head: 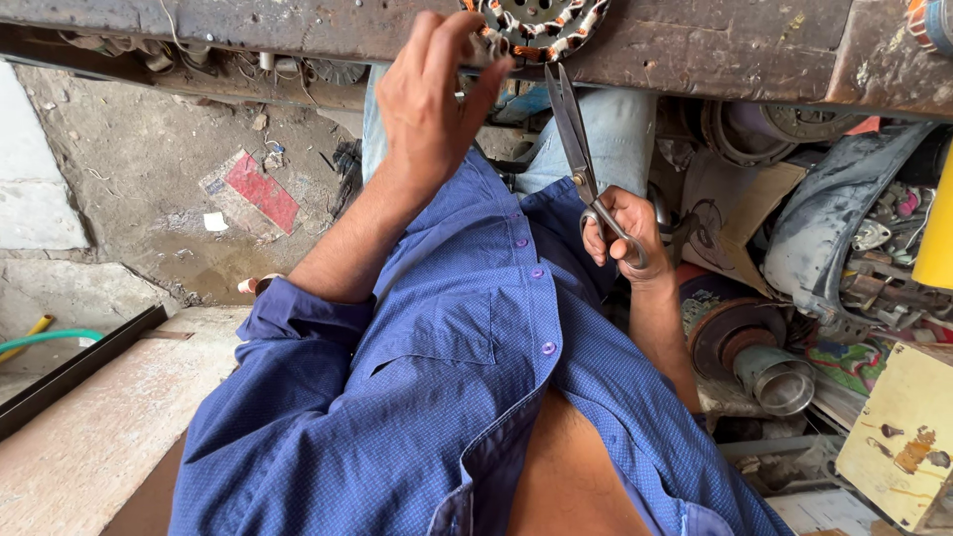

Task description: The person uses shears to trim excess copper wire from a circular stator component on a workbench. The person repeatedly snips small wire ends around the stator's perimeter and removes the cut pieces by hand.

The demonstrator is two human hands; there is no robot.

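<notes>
My left hand [432, 94] reaches up to the edge of a worn wooden bench [695, 45], fingers pinched on the rim of a round motor stator [536, 25] with copper windings. My right hand [620, 230] grips the handles of large metal scissors [574, 134], whose closed blades point up toward the stator. My blue button shirt fills the lower middle of the view, with my jeans beyond it.
Scrap metal parts, a rusty rotor [735, 337] and a metal cylinder [779, 382] are piled at the right. A dirt floor with a red scrap [260, 191] lies at the left. A green hose [45, 339] and a dark metal bar [79, 367] cross the lower left.
</notes>
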